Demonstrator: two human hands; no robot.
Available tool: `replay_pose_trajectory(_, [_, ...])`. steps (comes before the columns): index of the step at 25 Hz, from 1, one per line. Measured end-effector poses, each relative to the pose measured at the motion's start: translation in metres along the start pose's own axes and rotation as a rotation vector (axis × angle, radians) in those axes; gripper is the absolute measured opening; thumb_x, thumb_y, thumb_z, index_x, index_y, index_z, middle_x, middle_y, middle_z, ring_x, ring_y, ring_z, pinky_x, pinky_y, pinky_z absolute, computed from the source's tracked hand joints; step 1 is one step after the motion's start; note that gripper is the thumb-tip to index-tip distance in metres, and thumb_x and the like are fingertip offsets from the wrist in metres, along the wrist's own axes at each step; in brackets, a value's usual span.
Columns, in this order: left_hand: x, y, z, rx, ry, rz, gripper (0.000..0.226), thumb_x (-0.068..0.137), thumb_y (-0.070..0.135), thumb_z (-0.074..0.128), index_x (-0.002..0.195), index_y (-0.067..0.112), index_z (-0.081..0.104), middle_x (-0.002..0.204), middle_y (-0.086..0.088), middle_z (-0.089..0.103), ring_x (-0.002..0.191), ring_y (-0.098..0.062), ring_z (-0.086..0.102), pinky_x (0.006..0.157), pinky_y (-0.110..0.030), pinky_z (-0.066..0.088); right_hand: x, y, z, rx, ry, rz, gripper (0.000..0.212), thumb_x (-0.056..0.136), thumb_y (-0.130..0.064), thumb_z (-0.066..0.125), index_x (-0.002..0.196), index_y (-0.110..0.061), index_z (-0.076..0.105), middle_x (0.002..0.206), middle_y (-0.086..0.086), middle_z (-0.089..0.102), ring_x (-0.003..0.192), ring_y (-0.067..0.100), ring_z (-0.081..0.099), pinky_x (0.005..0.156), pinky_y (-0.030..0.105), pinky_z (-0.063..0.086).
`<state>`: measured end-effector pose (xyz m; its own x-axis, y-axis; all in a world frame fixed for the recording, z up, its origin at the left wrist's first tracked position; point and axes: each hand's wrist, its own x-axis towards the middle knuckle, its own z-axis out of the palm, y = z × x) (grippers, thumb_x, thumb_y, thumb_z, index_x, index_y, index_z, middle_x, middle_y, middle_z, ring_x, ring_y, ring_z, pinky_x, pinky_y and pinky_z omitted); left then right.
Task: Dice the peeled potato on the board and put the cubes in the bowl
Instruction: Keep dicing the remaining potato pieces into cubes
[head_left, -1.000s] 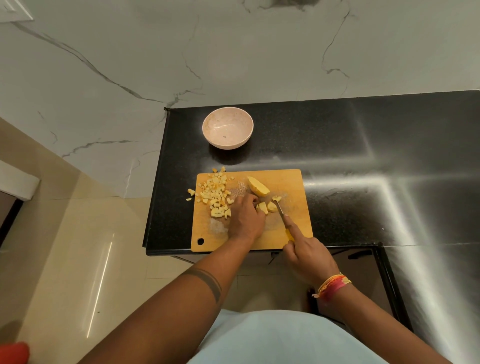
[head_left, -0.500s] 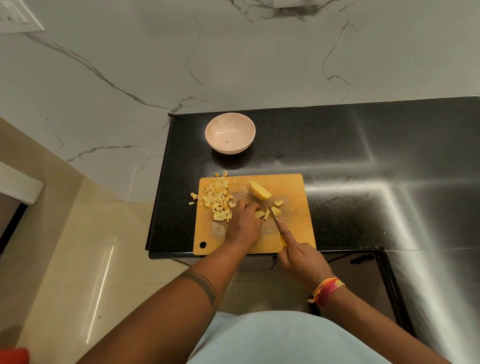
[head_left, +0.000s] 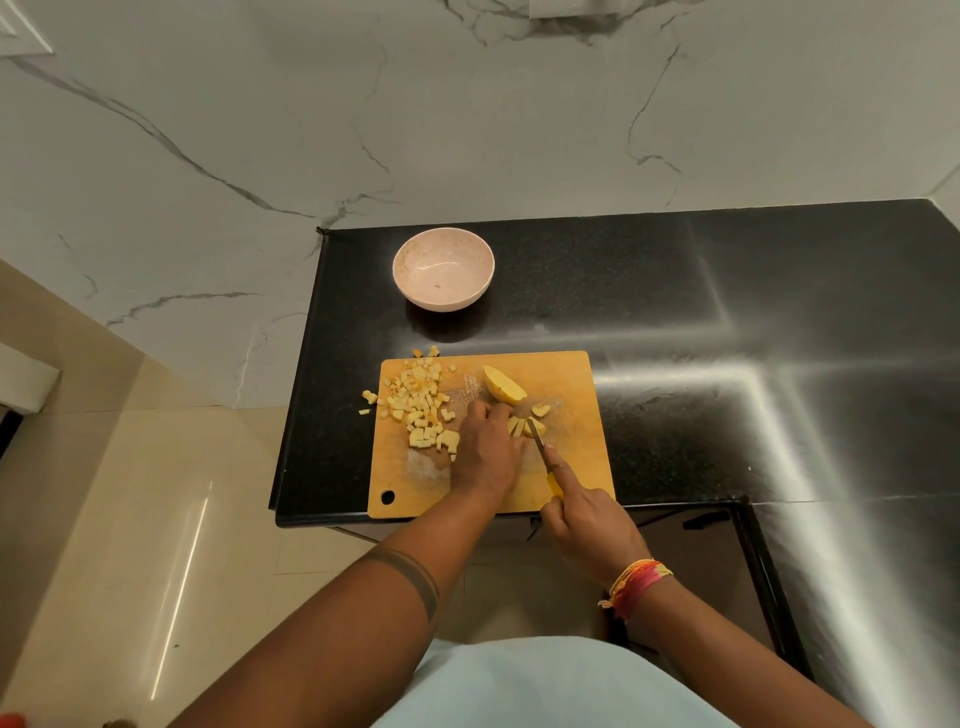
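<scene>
A wooden cutting board (head_left: 571, 467) lies at the counter's near left edge. A heap of small potato cubes (head_left: 421, 405) covers its left part, with a few off the board. A larger potato wedge (head_left: 503, 386) lies at the board's far middle. My left hand (head_left: 485, 452) holds several potato strips (head_left: 524, 427) down with curled fingers. My right hand (head_left: 587, 519) grips a yellow-handled knife (head_left: 543, 452), forefinger along its back, the blade tip in the strips. An empty pink bowl (head_left: 443, 270) stands beyond the board.
The black counter (head_left: 727, 338) stretches right of the board and ends at a drop on its left and near sides. A marble wall (head_left: 467, 104) rises behind it. Beige floor tiles (head_left: 130, 519) lie to the left below.
The knife has worked leftward through the strips toward my left hand. The camera has tilted, so everything sits slightly lower in view.
</scene>
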<state>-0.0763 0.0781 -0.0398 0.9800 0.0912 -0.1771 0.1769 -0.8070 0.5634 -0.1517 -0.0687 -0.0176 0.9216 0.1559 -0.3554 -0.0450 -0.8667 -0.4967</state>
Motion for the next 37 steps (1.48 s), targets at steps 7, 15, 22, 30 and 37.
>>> replay_pose_trajectory(7, [0.003, -0.012, -0.012, 0.037, -0.016, 0.002, 0.036, 0.097, 0.021, 0.063, 0.133, 0.023, 0.058, 0.133, -0.001, 0.045, 0.123, -0.021, 0.046, 0.097, -0.035, 0.049, 0.005, -0.001, -0.004, -0.017, -0.033, -0.028, 0.073, 0.099, -0.029, 0.041, 0.161, -0.039, 0.005, 0.065, 0.0, 0.058, 0.056, 0.019, 0.055, 0.053, 0.041, 0.045])
replay_pose_trajectory(15, [0.006, -0.02, -0.016, 0.042, -0.045, 0.063, 0.034, 0.096, 0.02, 0.064, 0.13, 0.019, 0.063, 0.128, 0.0, 0.047, 0.122, -0.02, 0.047, 0.1, -0.033, 0.045, -0.004, -0.009, 0.005, -0.036, -0.053, -0.054, 0.073, 0.101, -0.03, 0.04, 0.162, -0.037, 0.001, 0.066, -0.001, 0.058, 0.058, 0.019, 0.056, 0.057, 0.043, 0.049])
replay_pose_trajectory(22, [0.01, -0.02, -0.016, 0.014, -0.018, 0.013, 0.027, 0.094, 0.017, 0.067, 0.121, 0.017, 0.068, 0.12, -0.002, 0.054, 0.113, -0.023, 0.054, 0.093, -0.037, 0.05, 0.013, -0.029, 0.007, -0.123, -0.049, -0.044, 0.077, 0.098, -0.031, 0.04, 0.162, -0.032, -0.002, 0.073, 0.005, 0.061, 0.061, 0.025, 0.057, 0.056, 0.036, 0.045])
replay_pose_trajectory(30, [0.009, -0.02, -0.017, 0.01, -0.017, -0.016, 0.023, 0.096, 0.018, 0.063, 0.118, 0.016, 0.069, 0.119, -0.004, 0.054, 0.107, -0.024, 0.056, 0.088, -0.038, 0.052, 0.029, -0.036, 0.013, -0.21, -0.081, -0.059, 0.072, 0.102, -0.035, 0.037, 0.162, -0.029, -0.003, 0.076, 0.007, 0.058, 0.065, 0.028, 0.061, 0.064, 0.038, 0.053])
replay_pose_trajectory(37, [0.01, -0.021, -0.018, 0.005, -0.029, -0.028, 0.027, 0.095, 0.022, 0.069, 0.121, 0.018, 0.068, 0.123, -0.002, 0.054, 0.111, -0.022, 0.056, 0.091, -0.037, 0.052, 0.002, -0.018, 0.021, -0.276, -0.125, -0.061, 0.08, 0.102, -0.036, 0.037, 0.158, -0.03, -0.019, 0.072, 0.003, 0.059, 0.057, 0.02, 0.059, 0.062, 0.037, 0.058])
